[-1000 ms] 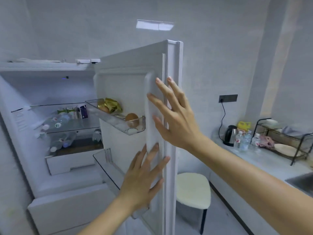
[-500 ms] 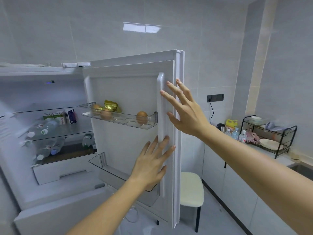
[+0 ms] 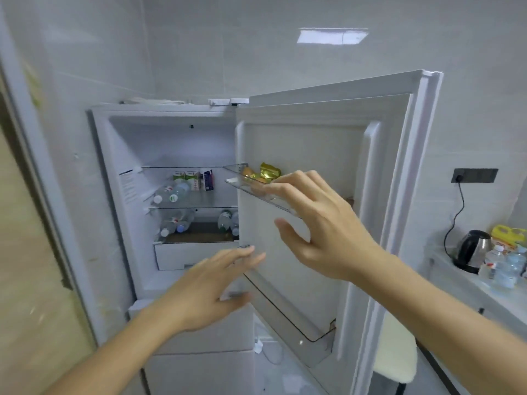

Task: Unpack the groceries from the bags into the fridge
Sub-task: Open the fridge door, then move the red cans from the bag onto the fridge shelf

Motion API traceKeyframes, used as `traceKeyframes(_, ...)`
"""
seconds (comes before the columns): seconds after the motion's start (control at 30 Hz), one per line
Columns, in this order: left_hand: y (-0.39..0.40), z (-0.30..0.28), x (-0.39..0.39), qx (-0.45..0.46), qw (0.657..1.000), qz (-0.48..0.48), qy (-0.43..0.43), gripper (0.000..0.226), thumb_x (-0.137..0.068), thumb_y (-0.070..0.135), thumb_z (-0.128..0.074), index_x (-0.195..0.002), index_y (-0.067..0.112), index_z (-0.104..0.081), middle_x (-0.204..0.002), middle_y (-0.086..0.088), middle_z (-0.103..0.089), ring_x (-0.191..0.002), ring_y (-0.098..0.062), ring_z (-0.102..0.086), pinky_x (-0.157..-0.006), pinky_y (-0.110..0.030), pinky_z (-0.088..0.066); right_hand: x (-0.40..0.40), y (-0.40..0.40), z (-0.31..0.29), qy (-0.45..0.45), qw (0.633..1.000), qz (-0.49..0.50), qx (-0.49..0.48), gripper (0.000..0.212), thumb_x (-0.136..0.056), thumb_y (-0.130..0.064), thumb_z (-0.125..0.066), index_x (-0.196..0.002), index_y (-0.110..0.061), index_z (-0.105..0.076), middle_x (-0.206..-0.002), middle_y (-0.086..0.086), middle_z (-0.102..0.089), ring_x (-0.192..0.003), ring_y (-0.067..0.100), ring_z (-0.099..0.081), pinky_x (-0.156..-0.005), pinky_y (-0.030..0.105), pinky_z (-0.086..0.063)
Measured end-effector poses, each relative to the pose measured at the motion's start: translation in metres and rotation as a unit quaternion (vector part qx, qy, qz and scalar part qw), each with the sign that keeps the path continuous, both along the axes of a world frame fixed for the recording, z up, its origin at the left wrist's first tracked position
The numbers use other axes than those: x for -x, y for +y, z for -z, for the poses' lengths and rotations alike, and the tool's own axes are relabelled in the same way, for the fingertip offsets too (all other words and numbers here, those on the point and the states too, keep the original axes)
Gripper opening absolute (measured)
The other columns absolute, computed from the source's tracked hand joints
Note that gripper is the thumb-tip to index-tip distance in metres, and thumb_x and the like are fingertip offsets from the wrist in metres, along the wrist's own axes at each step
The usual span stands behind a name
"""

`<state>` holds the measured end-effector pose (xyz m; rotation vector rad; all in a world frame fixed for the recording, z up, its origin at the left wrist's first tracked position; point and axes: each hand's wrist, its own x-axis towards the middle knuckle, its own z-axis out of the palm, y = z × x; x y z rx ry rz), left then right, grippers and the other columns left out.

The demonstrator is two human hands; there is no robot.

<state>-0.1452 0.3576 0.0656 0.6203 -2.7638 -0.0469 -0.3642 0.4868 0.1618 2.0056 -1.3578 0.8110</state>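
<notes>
The white fridge [image 3: 114, 172] stands open, its door [image 3: 328, 143] swung out to the right. Inside, small cartons [image 3: 191, 180] and lying water bottles [image 3: 171, 193] fill the upper glass shelf, and more bottles [image 3: 176, 223] lie on the shelf below. The clear door tray [image 3: 256, 192] carries an egg [image 3: 247, 171] and a gold foil pack [image 3: 269, 173]. My right hand [image 3: 322, 223] hovers in front of the door's inner panel, fingers spread, holding nothing. My left hand [image 3: 208, 292] is lower, near the door's hinge side, fingers straight and empty.
A counter [image 3: 467, 283] on the right carries a kettle [image 3: 472, 250], small water bottles [image 3: 502, 266] and a yellow pack [image 3: 509, 236]. A cream stool [image 3: 396, 363] stands behind the door. A wall socket [image 3: 474, 175] sits above the counter.
Both hands have come off the door's outer edge and moved left in front of its inner panel. The view has swung left and back, and more of the fridge interior shows.
</notes>
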Motion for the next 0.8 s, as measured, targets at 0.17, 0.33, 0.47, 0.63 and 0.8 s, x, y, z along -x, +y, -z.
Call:
traceKeyframes(0.17,-0.053,-0.015,-0.112,0.017,0.982,-0.184,0.023,0.069,-0.096,0.073,-0.036,-0.157,0.058,-0.008,-0.165,0.026,-0.017,-0.151,-0.003,-0.023,-0.114,-0.035,-0.038,-0.076,-0.1,0.013,-0.016,0.994,-0.04,-0.097,0.058,-0.099,-0.045,-0.054,-0.152,-0.029,-0.04,-0.146,-0.008,-0.049,-0.127,0.019,-0.045,-0.098,0.04,-0.046)
traceKeyframes(0.33,-0.075,-0.022,-0.222,0.027,0.939,-0.343,0.017,0.083,-0.083,0.079,-0.015,-0.16,0.049,-0.007,-0.167,0.013,-0.024,-0.151,-0.01,-0.024,-0.115,-0.038,-0.037,-0.162,-0.178,0.024,-0.007,0.984,-0.079,-0.157,0.058,-0.1,-0.05,-0.048,-0.154,-0.034,-0.035,-0.138,-0.009,-0.052,-0.122,0.021,-0.046,-0.089,0.037,-0.046)
traceKeyframes(0.47,-0.057,-0.02,-0.292,0.052,0.901,-0.43,0.038,0.082,-0.084,0.078,-0.012,-0.16,0.047,-0.008,-0.166,0.013,-0.024,-0.149,-0.011,-0.026,-0.112,-0.039,-0.039,-0.235,-0.208,0.033,-0.003,0.97,-0.146,-0.193,0.056,-0.102,-0.052,-0.047,-0.154,-0.036,-0.036,-0.142,-0.014,-0.05,-0.129,0.014,-0.042,-0.096,0.035,-0.046)
traceKeyframes(0.63,0.016,-0.018,-0.355,0.07,0.835,-0.539,0.09,0.072,-0.094,0.074,-0.017,-0.16,0.046,-0.015,-0.162,0.016,-0.03,-0.147,-0.009,-0.031,-0.11,-0.036,-0.039,-0.329,-0.217,0.051,-0.021,0.932,-0.295,-0.209,0.048,-0.102,-0.057,-0.045,-0.147,-0.039,-0.048,-0.136,-0.023,-0.053,-0.128,0.006,-0.045,-0.088,0.025,-0.038)
traceKeyframes(0.8,0.112,-0.017,-0.386,0.104,0.742,-0.656,0.09,0.063,-0.1,0.067,-0.027,-0.157,0.041,-0.03,-0.15,0.014,-0.048,-0.134,-0.011,-0.048,-0.096,-0.038,-0.05,-0.424,-0.195,0.065,-0.019,0.844,-0.495,-0.206,0.042,-0.102,-0.055,-0.045,-0.138,-0.035,-0.056,-0.118,-0.024,-0.057,-0.111,0.006,-0.054,-0.087,0.031,-0.049)
